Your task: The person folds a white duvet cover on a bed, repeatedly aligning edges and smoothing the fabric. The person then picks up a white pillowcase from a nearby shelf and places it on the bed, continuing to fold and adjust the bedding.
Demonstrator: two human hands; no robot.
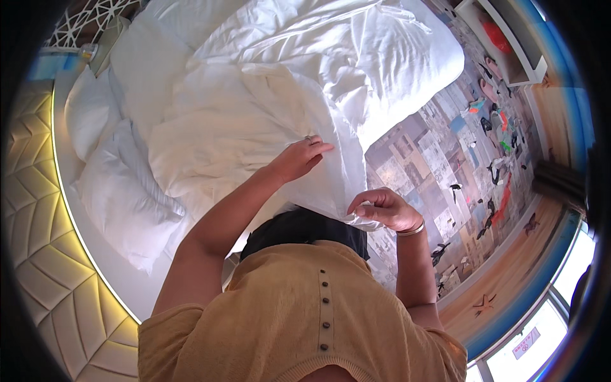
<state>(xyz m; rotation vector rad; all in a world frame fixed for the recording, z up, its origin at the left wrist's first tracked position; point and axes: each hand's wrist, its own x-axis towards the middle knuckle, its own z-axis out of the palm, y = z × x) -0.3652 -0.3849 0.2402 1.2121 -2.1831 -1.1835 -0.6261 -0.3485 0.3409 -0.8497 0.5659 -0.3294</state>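
A rumpled white duvet (216,121) covers the bed, its loose edge hanging toward me on the right. My left hand (301,158), with a ring on one finger, is over this near part of the cloth. Its fingers are stretched out and somewhat apart, with nothing visible gripped in them. Lower and to the right, my right hand (391,211) has thumb and fingers pinched together at the duvet's near corner. A bracelet circles that wrist. The exact fold between the fingertips is partly hidden.
White pillows (137,197) lie at the left against a padded, lit headboard (48,235). Patchwork-patterned flooring (407,159) stretches to the right. A white shelf unit (519,44) holding something red stands at the far right, and windows (528,344) are at lower right.
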